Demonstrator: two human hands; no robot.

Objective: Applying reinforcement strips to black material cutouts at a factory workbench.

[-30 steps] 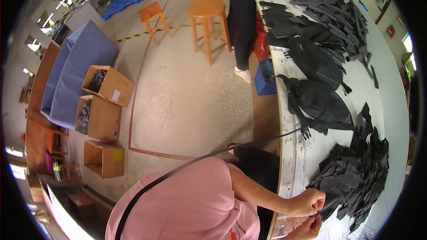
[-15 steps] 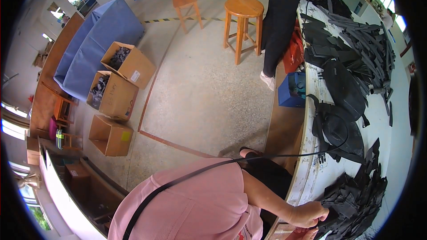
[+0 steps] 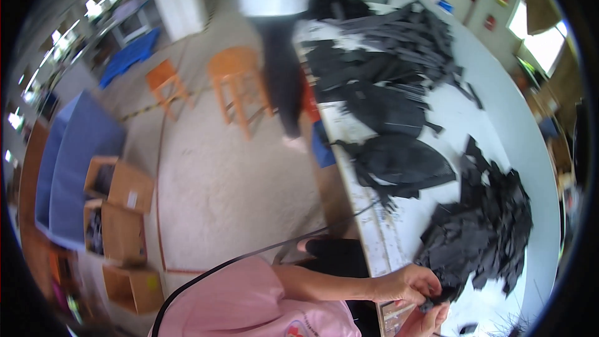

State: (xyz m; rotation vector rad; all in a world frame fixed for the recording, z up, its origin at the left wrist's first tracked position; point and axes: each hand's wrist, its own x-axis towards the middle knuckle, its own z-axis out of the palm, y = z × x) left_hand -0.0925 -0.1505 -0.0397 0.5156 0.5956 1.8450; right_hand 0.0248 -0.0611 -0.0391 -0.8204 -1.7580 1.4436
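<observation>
My left hand [image 3: 409, 284] is closed at the table's edge, its fingers pinched on a small dark piece [image 3: 427, 305] that looks like fabric. Just below it, my right hand [image 3: 425, 322] is closed on the same piece from the other side, partly cut off by the lower edge. Both hands are beside a loose heap of black fabric pieces [image 3: 477, 237] on the white table [image 3: 430, 193]. What exactly lies between the fingertips is too small to make out.
Black backpack-like items [image 3: 402, 165] and dark strips [image 3: 405, 34] lie farther up the table. A black cable [image 3: 274, 248] crosses from my pink shirt to the table. Another person [image 3: 274, 0] stands near a round wooden stool [image 3: 234, 65]. Cardboard boxes [image 3: 128, 231] stand at left.
The view has swung, so the table and heap now show farther left and more fully. My hands have stayed together, and the dark piece now shows between them.
</observation>
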